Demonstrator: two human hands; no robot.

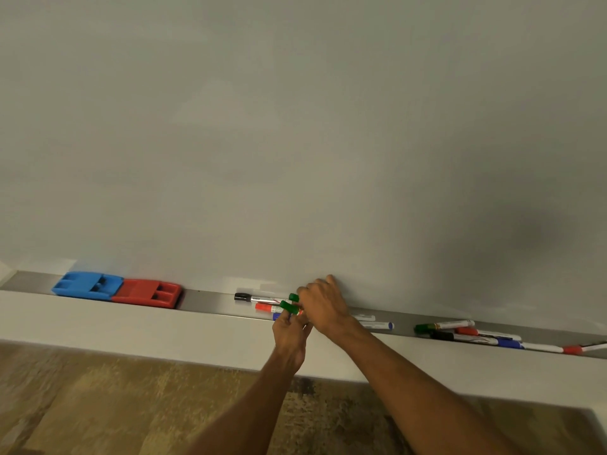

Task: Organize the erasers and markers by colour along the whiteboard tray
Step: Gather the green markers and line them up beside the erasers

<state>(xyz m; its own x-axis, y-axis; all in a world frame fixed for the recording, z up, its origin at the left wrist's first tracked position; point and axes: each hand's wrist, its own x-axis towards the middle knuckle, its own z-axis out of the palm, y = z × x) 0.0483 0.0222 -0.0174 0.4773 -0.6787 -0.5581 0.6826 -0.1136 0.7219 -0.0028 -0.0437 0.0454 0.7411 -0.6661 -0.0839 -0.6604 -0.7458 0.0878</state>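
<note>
The left grip point(290, 333) pinches a green-capped white marker point(285, 306) just above the grey metal whiteboard tray point(210, 300). The right grip point(323, 305) curls over a second green-capped marker point(293, 297); whether it holds that one I cannot tell. Under them in the tray lie a red-capped marker point(262, 307) and a black-capped marker point(242, 296). Further left, a blue plastic eraser point(87, 285) touches a red plastic eraser point(147, 293).

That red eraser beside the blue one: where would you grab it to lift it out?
The red eraser lies flat in the tray, left end against the blue eraser, whiteboard close behind. Only its top and right end look free, so probably come from above and pinch the raised top front to back.
</note>
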